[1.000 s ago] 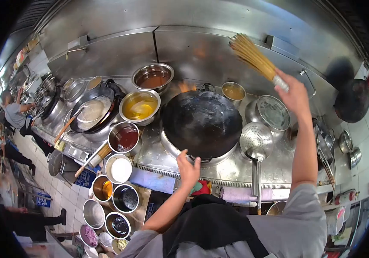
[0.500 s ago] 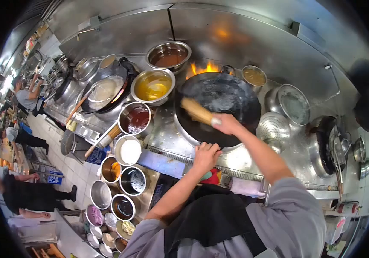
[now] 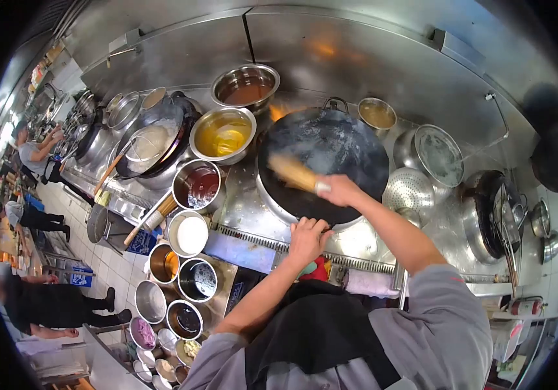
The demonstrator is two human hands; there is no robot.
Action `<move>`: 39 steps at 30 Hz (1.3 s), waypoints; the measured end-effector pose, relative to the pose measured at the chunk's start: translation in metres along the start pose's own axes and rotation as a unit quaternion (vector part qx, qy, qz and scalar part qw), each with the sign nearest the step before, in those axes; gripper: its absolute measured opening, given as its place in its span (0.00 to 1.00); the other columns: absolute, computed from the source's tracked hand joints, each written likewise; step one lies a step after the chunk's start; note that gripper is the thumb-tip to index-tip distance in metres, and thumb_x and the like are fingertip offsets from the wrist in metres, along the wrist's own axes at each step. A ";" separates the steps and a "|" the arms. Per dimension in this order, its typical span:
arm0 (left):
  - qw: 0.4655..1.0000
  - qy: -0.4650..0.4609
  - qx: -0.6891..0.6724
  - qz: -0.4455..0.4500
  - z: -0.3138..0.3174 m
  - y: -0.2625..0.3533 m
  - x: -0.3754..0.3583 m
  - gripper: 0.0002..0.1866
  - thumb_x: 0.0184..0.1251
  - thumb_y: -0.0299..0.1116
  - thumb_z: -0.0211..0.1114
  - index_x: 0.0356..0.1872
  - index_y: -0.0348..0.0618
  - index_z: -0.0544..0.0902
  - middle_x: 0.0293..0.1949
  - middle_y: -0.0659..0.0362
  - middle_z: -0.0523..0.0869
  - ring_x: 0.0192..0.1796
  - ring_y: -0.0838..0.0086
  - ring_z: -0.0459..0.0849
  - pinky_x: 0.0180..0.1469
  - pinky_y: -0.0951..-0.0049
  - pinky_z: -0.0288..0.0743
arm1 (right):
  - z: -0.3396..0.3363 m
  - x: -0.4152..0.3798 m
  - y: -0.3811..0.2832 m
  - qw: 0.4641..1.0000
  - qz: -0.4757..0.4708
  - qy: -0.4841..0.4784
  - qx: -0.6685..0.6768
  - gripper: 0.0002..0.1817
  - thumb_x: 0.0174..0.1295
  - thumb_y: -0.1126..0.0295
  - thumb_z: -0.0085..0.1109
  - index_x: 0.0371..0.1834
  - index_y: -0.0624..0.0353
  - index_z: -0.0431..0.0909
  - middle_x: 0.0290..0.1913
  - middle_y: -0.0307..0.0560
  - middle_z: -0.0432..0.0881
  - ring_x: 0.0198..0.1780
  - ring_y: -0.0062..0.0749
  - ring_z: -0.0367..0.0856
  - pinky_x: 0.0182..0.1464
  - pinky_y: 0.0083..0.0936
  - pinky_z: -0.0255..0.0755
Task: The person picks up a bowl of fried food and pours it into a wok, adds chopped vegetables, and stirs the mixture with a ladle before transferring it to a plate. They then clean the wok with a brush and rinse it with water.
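Observation:
A large black wok (image 3: pixel 337 140) sits on the stove, its inner surface wet and streaked. My right hand (image 3: pixel 339 190) is closed round the lower end of a bamboo brush (image 3: pixel 294 173), whose blurred bristles are over the left part of the wok. At the wok's near rim is my left hand (image 3: pixel 308 239), its fingers bent over the edge; whether it holds a handle or cloth there is hidden. Small flames (image 3: pixel 281 112) show behind the wok's far left rim.
Left of the wok stand bowls of yellow liquid (image 3: pixel 223 135) and brown liquid (image 3: pixel 245 88). Several seasoning pots (image 3: pixel 188 234) line the near left. A perforated ladle (image 3: pixel 409 193) and a metal pot (image 3: pixel 439 156) lie right. Other people (image 3: pixel 51 299) stand far left.
The flames behind the wok have shrunk. My right hand and the brush have shifted slightly within the wok. The whole view has moved a little, while my left hand remains at the rim.

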State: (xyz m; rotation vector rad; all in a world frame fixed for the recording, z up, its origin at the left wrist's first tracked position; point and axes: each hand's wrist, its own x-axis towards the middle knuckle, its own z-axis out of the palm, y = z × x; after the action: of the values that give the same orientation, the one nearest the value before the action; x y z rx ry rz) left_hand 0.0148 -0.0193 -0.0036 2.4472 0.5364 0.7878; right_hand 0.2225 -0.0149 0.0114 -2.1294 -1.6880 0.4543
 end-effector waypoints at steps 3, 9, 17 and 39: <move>0.999 -0.017 0.029 0.004 -0.006 0.003 -0.002 0.08 0.56 0.38 0.66 0.36 0.52 0.82 0.30 0.62 0.77 0.37 0.65 0.74 0.38 0.63 0.62 | -0.106 -0.020 -0.022 0.936 0.153 -0.285 0.140 0.25 0.53 0.57 0.61 0.57 0.44 0.75 0.42 0.55 0.83 0.43 0.50 0.82 0.45 0.38 0.75; 0.997 -0.061 0.042 0.012 -0.005 0.000 -0.001 0.11 0.57 0.40 0.64 0.42 0.58 0.85 0.28 0.64 0.75 0.39 0.68 0.72 0.39 0.64 0.62 | -0.121 0.037 0.067 0.869 0.327 0.363 -0.084 0.17 0.56 0.55 0.56 0.46 0.49 0.81 0.42 0.53 0.83 0.42 0.48 0.83 0.42 0.40 0.76; 0.998 -0.046 0.038 0.018 -0.006 -0.004 0.002 0.11 0.57 0.39 0.64 0.41 0.58 0.86 0.27 0.62 0.73 0.36 0.67 0.72 0.37 0.64 0.62 | -0.050 -0.014 -0.006 0.963 0.056 -0.210 0.158 0.30 0.56 0.59 0.61 0.65 0.34 0.68 0.32 0.48 0.81 0.24 0.26 0.79 0.23 0.23 0.74; 0.986 -0.120 0.082 -0.078 -0.012 0.034 -0.006 0.33 0.49 0.38 0.68 0.61 0.53 0.71 0.59 0.49 0.67 0.64 0.54 0.63 0.58 0.45 0.60 | -0.081 0.035 0.073 0.909 0.322 0.256 -0.070 0.18 0.56 0.56 0.55 0.46 0.51 0.80 0.43 0.56 0.82 0.48 0.51 0.80 0.48 0.42 0.74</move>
State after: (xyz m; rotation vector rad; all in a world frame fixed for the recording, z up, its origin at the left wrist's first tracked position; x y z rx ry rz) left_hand 0.0102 -0.0451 0.0222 2.5640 0.7134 0.3915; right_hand 0.3308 -0.0032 0.0461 -2.5883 -0.7303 -0.0753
